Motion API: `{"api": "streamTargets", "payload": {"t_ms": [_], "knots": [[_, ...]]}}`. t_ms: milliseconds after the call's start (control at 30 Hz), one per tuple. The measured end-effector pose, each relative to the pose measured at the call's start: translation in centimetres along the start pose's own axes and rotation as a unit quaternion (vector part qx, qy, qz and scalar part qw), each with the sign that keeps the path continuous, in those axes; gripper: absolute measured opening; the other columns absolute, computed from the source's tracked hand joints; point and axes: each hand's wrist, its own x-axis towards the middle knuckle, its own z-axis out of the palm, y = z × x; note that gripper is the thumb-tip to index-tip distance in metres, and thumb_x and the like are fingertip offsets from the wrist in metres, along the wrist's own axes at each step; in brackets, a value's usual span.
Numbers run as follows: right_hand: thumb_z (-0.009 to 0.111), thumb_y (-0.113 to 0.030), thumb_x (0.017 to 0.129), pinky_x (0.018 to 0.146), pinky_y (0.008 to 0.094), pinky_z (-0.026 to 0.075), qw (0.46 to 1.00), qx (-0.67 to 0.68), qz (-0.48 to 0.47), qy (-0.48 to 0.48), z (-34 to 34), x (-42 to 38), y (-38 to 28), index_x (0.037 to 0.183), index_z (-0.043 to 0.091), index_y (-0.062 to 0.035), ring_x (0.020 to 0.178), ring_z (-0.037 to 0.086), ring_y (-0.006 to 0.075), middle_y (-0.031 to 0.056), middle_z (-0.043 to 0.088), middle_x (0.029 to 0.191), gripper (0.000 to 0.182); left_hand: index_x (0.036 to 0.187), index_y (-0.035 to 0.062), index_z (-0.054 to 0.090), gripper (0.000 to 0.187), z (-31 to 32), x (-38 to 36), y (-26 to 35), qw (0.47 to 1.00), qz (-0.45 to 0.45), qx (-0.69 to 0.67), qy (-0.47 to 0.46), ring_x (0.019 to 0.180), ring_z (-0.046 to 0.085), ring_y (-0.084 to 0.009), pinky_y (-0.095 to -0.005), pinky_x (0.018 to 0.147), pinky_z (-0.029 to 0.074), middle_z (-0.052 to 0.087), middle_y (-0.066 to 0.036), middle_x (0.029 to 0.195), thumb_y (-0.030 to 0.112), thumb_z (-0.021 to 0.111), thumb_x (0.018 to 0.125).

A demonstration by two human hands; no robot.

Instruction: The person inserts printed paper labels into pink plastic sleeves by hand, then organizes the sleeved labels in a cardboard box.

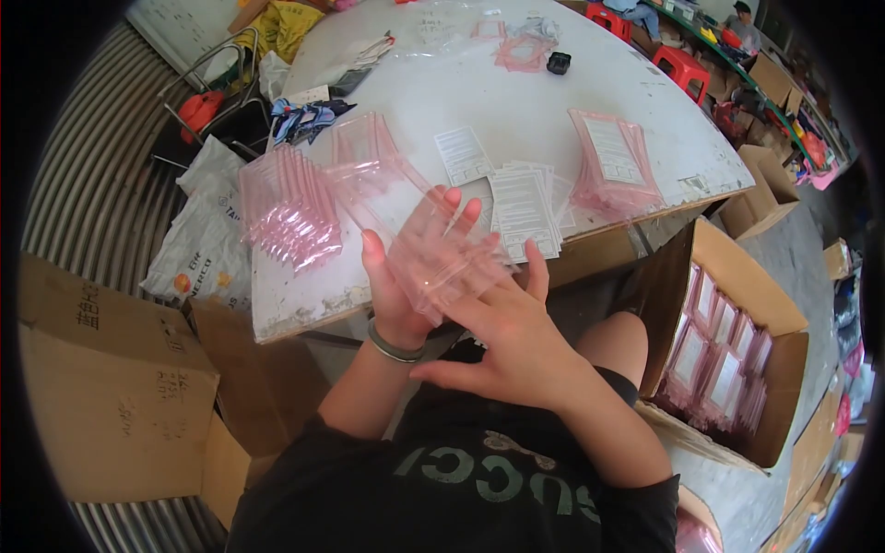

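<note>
White and scuffed, the counter (516, 111) in front of you carries a fanned row of pink zip bags (288, 214) on your left, a pile of printed instruction cards (524, 210) in the middle and a stack of already filled bags (613, 166) on the right, so each lies within easy reach. Your left hand (406, 267) stands upright with fingers spread behind a clear pink bag (433, 249), backing it, while your right hand (512, 336), flat and open, presses against its lower edge, just above your lap. An open cardboard box (737, 276) of packed bags sits by your right knee.
</note>
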Motion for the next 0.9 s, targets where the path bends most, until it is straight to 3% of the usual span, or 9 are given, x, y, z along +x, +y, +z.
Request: {"api": "streamTargets", "payload": {"t_ms": [100,200,267,333,400,467,733,833,900], "knots": [[0.085,-0.046,0.073,0.116,0.0626,0.009,1.000,0.006,0.012,-0.003,0.4,0.3,0.8,0.139,0.057,-0.0132,0.129,0.055,0.0290,0.0074,0.070,0.123,0.079,0.149,-0.0044,0.030,0.097,1.3,-0.5,0.5,0.989,-0.009,0.082,0.125,0.137,0.043,-0.0305,-0.0579,0.119,0.028,0.050,-0.015,0.140,0.073,0.042,0.093],[0.086,-0.035,0.076,0.114,0.0562,0.022,0.988,0.137,0.022,-0.066,-0.9,0.5,1.5,0.129,0.065,-0.0104,0.125,0.058,0.0282,0.0106,0.069,0.125,0.063,0.145,-0.0047,0.036,0.091,-0.4,-0.6,1.4,0.964,-0.044,0.021,0.263,0.134,0.047,-0.0313,-0.0584,0.117,0.032,0.052,-0.017,0.138,0.070,0.047,0.094],[0.083,-0.031,0.077,0.111,0.0536,0.030,0.949,0.291,0.119,0.017,-1.1,-0.4,3.5,0.120,0.067,-0.0074,0.112,0.063,0.0311,0.0135,0.071,0.115,0.051,0.136,-0.0019,0.045,0.078,-2.0,0.3,4.2,0.965,-0.028,-0.103,0.239,0.129,0.050,-0.0327,-0.0579,0.113,0.037,0.057,-0.016,0.129,0.065,0.051,0.095],[0.082,-0.024,0.078,0.105,0.0460,0.040,0.979,0.139,0.070,0.130,-0.3,-0.2,8.0,0.116,0.067,-0.0035,0.110,0.064,0.0336,0.0169,0.069,0.118,0.046,0.130,-0.0011,0.050,0.073,-2.3,0.3,5.2,0.965,-0.011,-0.152,0.212,0.125,0.053,-0.0339,-0.0575,0.110,0.040,0.061,-0.016,0.122,0.063,0.053,0.095],[0.080,-0.022,0.076,0.104,0.0484,0.041,0.979,-0.190,0.036,0.058,0.8,-1.5,12.1,0.116,0.067,-0.0038,0.119,0.060,0.0339,0.0174,0.066,0.124,0.045,0.128,-0.0023,0.051,0.074,-2.1,0.5,5.3,0.976,-0.006,-0.121,0.181,0.122,0.056,-0.0347,-0.0572,0.110,0.041,0.063,-0.017,0.118,0.063,0.053,0.095],[0.076,-0.019,0.079,0.102,0.0485,0.042,0.954,-0.299,0.037,-0.002,2.1,-2.3,14.1,0.109,0.068,-0.0050,0.121,0.060,0.0331,0.0166,0.066,0.123,0.034,0.128,-0.0034,0.051,0.077,-2.0,0.3,4.6,0.977,-0.019,-0.117,0.180,0.121,0.056,-0.0345,-0.0573,0.109,0.042,0.063,-0.017,0.120,0.065,0.054,0.093],[0.064,-0.008,0.081,0.076,0.0453,0.049,0.971,-0.178,0.101,-0.126,0.0,-1.0,14.1,0.087,0.067,-0.0066,0.086,0.067,0.0302,0.0095,0.071,0.093,0.007,0.133,-0.0055,0.047,0.085,-2.5,0.5,3.6,0.969,-0.046,-0.152,0.188,0.121,0.057,-0.0362,-0.0583,0.110,0.042,0.062,-0.019,0.123,0.068,0.055,0.091],[0.067,-0.004,0.078,0.069,0.0437,0.051,0.954,-0.231,-0.042,0.185,-1.9,-0.3,11.3,0.087,0.069,-0.0056,0.077,0.068,0.0319,0.0095,0.071,0.086,0.010,0.134,-0.0043,0.047,0.085,-2.7,0.6,3.7,0.965,-0.041,-0.152,0.209,0.122,0.056,-0.0363,-0.0580,0.110,0.043,0.061,-0.019,0.124,0.068,0.055,0.091],[0.065,0.008,0.075,0.073,0.0389,0.055,0.935,-0.203,-0.049,0.285,-4.5,0.3,7.3,0.092,0.072,-0.0037,0.080,0.071,0.0311,0.0108,0.074,0.090,0.022,0.135,-0.0032,0.046,0.084,-2.7,0.5,3.8,0.963,-0.041,-0.152,0.220,0.122,0.056,-0.0361,-0.0581,0.110,0.043,0.060,-0.020,0.124,0.068,0.056,0.090]]}}
